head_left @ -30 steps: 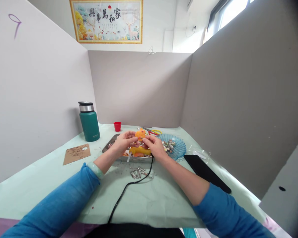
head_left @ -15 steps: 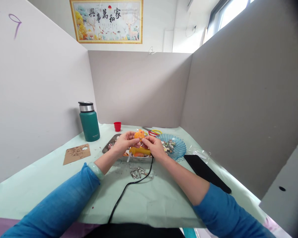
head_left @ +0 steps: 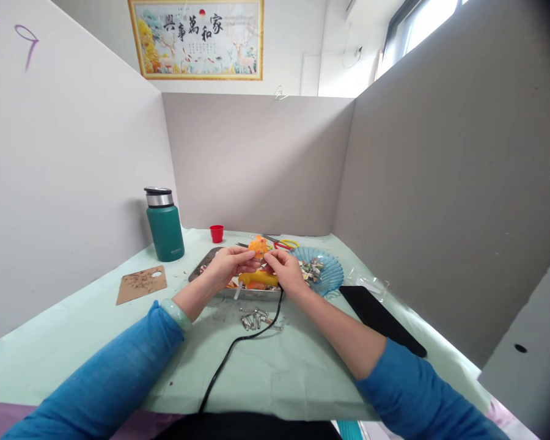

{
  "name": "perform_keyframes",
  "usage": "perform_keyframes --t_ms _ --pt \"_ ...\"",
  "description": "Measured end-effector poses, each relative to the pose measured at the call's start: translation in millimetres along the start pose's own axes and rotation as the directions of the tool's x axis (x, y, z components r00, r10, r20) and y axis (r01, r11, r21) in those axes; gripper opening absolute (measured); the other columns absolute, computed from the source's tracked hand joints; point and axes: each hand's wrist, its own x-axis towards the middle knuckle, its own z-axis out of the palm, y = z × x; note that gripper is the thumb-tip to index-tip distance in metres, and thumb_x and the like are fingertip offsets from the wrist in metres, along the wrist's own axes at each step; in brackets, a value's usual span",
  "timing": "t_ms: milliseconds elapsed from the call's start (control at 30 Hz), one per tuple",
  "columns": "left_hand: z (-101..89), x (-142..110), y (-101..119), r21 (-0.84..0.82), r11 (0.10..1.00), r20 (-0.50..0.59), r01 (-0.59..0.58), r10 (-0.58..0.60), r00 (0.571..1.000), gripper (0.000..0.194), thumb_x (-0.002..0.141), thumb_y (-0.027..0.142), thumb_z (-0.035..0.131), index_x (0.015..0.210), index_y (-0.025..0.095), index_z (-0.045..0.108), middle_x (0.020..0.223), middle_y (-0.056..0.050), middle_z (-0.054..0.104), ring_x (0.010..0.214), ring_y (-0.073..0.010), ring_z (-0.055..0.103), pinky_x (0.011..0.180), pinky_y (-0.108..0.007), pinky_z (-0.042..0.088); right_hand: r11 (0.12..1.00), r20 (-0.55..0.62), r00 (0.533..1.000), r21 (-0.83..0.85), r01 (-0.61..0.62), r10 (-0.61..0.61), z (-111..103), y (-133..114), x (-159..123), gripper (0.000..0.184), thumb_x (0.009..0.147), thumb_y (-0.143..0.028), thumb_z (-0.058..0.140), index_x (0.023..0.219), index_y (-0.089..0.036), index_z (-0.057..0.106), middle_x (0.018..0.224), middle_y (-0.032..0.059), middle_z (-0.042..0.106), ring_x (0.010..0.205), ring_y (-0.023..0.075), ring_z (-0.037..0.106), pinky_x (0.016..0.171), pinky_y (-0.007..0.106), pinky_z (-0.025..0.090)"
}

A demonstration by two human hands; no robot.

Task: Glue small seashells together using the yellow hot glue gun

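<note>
Orange piece (head_left: pixel 258 245) sits above the metal tray (head_left: pixel 252 294), maybe a small flower. The left hand (head_left: pixel 233 264) and right hand (head_left: pixel 285 269) pinch it between thumbs and fingers.

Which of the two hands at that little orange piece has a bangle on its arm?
The left hand: a pale green bangle circles its wrist; the right hand has a bare wrist.

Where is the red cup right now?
In the head view, the red cup stands toward the back left of the table, between the green bottle and the scissors.
</note>
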Motion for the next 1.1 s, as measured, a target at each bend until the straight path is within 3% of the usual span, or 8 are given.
perform_keyframes --t_ms 167,333,533,900,1100 --pt "-2.2 1.9 -2.3 0.018 1.000 -0.062 -0.014 0.015 0.998 0.031 0.066 0.029 0.076 0.086 0.007 0.069 0.076 -0.012 0.071 0.071 -0.0175 0.068 0.069 -0.027 0.054 0.925 -0.078 0.966 -0.317 0.210 -0.246 2.7 -3.6 -4.5 0.016 0.080 -0.033 0.054 0.079 -0.018 0.058 0.075 0.0020 0.062 0.066 0.0143 0.056 0.065 0.026 0.044" --pt "-0.1 2.8 -5.7 0.028 0.999 -0.085 -0.016 0.018 0.996 0.035 0.063 0.032 0.078 0.087 0.007 0.070 0.076 -0.012 0.071 0.071 -0.0177 0.068 0.072 -0.028 0.054 0.722 0.051 0.904 -0.583 0.372 -0.425 1.6 -8.7 -4.1 0.012 0.084 -0.022 0.048 0.081 -0.019 0.059 0.081 0.0046 0.062 0.074 0.0167 0.056 0.070 0.028 0.042" --pt "3.4 1.3 -8.3 0.098 0.993 -0.081 -0.060 0.069 0.994 0.035 0.063 0.035 0.077 0.086 0.009 0.071 0.080 -0.011 0.072 0.073 -0.0184 0.067 0.075 -0.031 0.054 0.587 0.114 0.880 -0.705 0.399 -0.462 2.0 -9.1 -2.5 0.014 0.086 -0.023 0.048 0.089 -0.018 0.060 0.090 0.0077 0.063 0.078 0.0183 0.057 0.072 0.029 0.042" --pt "11.1 -1.2 -3.8 0.179 0.982 -0.170 -0.056 0.087 0.982 0.036 0.056 0.034 0.080 0.082 0.010 0.072 0.070 -0.007 0.071 0.066 -0.0176 0.066 0.071 -0.032 0.054 0.291 0.244 0.841 -0.861 0.417 -0.482 5.1 -7.9 -0.3 0.023 0.091 -0.024 0.041 0.085 -0.017 0.061 0.083 0.0088 0.063 0.074 0.0185 0.056 0.064 0.028 0.037" --pt "9.3 -0.9 -6.3 0.180 0.981 -0.140 -0.065 0.091 0.986 0.033 0.057 0.034 0.079 0.079 0.010 0.072 0.072 -0.007 0.071 0.063 -0.0167 0.065 0.070 -0.031 0.054 0.277 0.222 0.843 -0.877 0.392 -0.489 5.9 -7.8 3.2 0.018 0.087 -0.021 0.045 0.078 -0.016 0.060 0.079 0.0083 0.062 0.071 0.0177 0.056 0.063 0.027 0.035"
